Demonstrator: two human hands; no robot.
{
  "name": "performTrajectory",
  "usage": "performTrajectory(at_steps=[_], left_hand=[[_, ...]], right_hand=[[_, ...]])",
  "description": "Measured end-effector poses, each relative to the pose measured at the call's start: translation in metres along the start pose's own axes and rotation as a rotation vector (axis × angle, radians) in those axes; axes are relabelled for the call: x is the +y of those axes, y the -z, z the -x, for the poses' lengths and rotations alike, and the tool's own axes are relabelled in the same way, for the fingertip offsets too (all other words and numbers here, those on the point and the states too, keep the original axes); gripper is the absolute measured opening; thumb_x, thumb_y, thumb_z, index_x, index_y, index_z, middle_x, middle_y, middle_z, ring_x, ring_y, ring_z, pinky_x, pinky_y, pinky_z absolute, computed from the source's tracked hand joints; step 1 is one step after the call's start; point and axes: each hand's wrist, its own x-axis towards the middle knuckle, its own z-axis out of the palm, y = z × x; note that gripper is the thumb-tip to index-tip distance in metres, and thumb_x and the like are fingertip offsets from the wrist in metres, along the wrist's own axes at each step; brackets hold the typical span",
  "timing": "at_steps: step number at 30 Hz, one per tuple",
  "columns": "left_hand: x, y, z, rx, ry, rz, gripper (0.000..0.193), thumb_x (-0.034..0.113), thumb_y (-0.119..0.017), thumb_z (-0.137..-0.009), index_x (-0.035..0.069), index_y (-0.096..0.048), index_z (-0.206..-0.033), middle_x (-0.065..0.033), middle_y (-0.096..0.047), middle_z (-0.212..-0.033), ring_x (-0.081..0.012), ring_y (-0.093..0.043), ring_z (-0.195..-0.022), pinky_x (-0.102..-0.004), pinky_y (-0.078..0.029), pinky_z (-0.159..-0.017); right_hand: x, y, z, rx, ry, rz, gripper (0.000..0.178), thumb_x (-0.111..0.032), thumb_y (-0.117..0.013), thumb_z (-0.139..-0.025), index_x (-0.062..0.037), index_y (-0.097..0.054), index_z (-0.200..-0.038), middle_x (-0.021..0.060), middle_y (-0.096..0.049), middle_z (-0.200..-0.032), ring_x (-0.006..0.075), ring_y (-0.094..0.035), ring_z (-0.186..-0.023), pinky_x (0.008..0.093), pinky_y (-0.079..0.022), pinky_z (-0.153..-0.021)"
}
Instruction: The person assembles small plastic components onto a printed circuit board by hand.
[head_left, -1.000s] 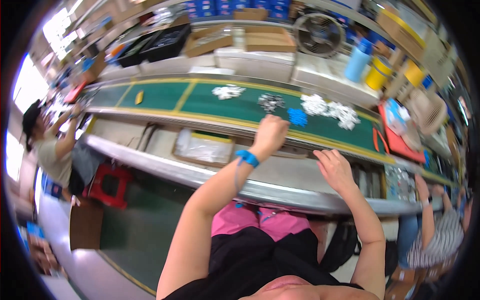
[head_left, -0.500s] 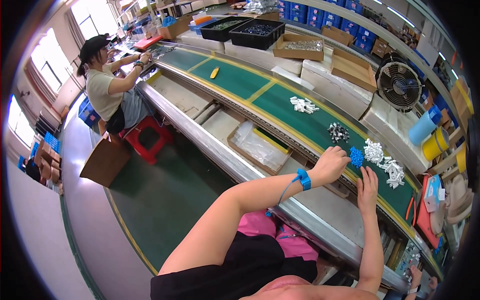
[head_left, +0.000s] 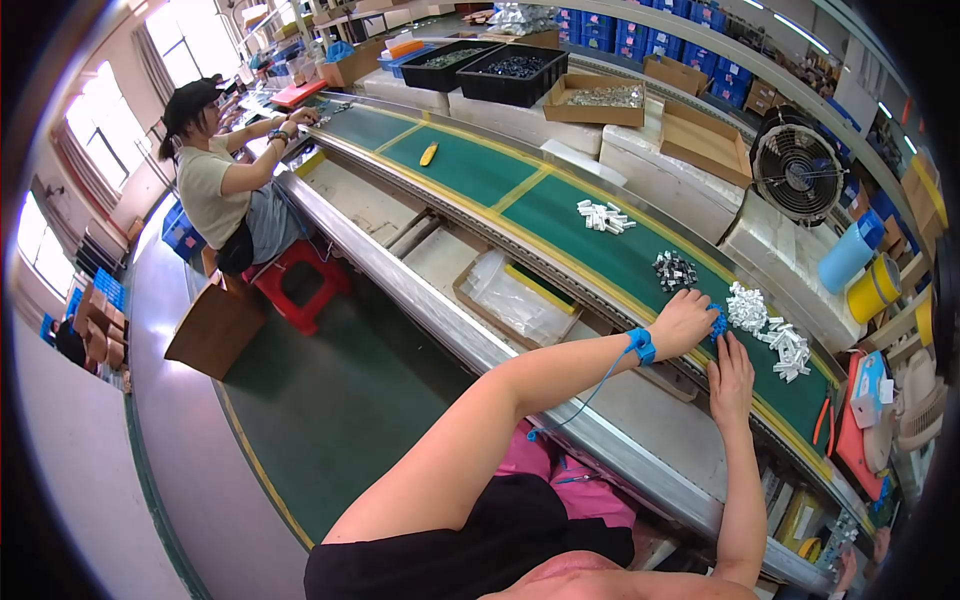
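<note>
My left hand, with a blue wrist strap and its cord, reaches across to a pile of small blue parts on the green conveyor belt. Its fingers are curled at the pile's left side, and their tips are hidden. At the pile's near side is my right hand, fingers stretched toward the blue parts. Beyond the left hand lies a heap of small black and silver parts. White parts and longer white pieces are piled to the right.
More white pieces and a yellow cutter lie farther along the belt. Red-handled pliers rest at the right end. A metal rail runs along the near side. A co-worker sits at the far left.
My left hand has shifted slightly right, over part of the blue pile, covering more of it. The right hand stays beside the pile, almost in place.
</note>
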Motion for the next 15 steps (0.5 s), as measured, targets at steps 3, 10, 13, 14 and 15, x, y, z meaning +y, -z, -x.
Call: performTrajectory(at_steps=[3, 10, 13, 14, 15], left_hand=[[-0.003, 0.0, 0.004, -0.023, -0.059, -0.077, 0.012, 0.013, -0.062, -0.073, 0.008, -0.063, -0.084, -0.0075, -0.057, -0.085, -0.024, -0.053, -0.089, -0.0342, -0.041, -0.077], [0.001, 0.014, 0.007, 0.06, -0.15, -0.09, 0.005, 0.01, -0.057, -0.071, 0.008, -0.06, -0.075, -0.0072, -0.056, -0.082, -0.0243, -0.053, -0.087, -0.0334, -0.041, -0.076], [0.002, 0.016, 0.005, 0.168, -0.2, -0.011, 0.004, 0.011, -0.056, -0.071, 0.007, -0.057, -0.072, -0.0089, -0.056, -0.082, -0.0263, -0.053, -0.087, -0.0352, -0.042, -0.075], [0.002, 0.017, 0.002, 0.211, -0.203, 0.043, 0.005, 0.011, -0.056, -0.071, 0.006, -0.057, -0.071, -0.0097, -0.056, -0.082, -0.0272, -0.054, -0.087, -0.0365, -0.043, -0.075], [-0.001, 0.018, 0.001, 0.22, -0.208, 0.056, 0.006, 0.012, -0.056, -0.071, 0.005, -0.057, -0.071, -0.0111, -0.057, -0.084, -0.0291, -0.054, -0.086, -0.0395, -0.044, -0.075]], right_hand=[[-0.004, 0.001, 0.0, -0.079, -0.003, 0.05, 0.042, -0.019, -0.05, -0.092, -0.0021, -0.047, -0.129, 0.0135, -0.041, -0.138, 0.0322, -0.038, -0.126, 0.0426, -0.029, -0.102], [-0.01, 0.004, -0.014, -0.033, -0.015, -0.002, 0.042, -0.019, -0.056, -0.088, -0.0009, -0.05, -0.125, 0.0138, -0.046, -0.133, 0.0316, -0.041, -0.122, 0.0425, -0.034, -0.098], [-0.009, -0.001, -0.017, 0.014, -0.013, 0.013, 0.037, -0.016, -0.058, -0.086, -0.0004, -0.054, -0.119, 0.0146, -0.05, -0.127, 0.0319, -0.046, -0.117, 0.0419, -0.037, -0.096], [-0.008, 0.001, -0.015, 0.044, -0.015, 0.004, 0.036, -0.015, -0.059, -0.085, -0.0001, -0.056, -0.117, 0.0149, -0.052, -0.124, 0.0318, -0.048, -0.115, 0.0419, -0.038, -0.095], [-0.01, -0.002, -0.016, 0.122, 0.02, 0.028, 0.032, -0.012, -0.061, -0.083, 0.0004, -0.059, -0.112, 0.0148, -0.056, -0.118, 0.0317, -0.052, -0.11, 0.0419, -0.04, -0.093]])
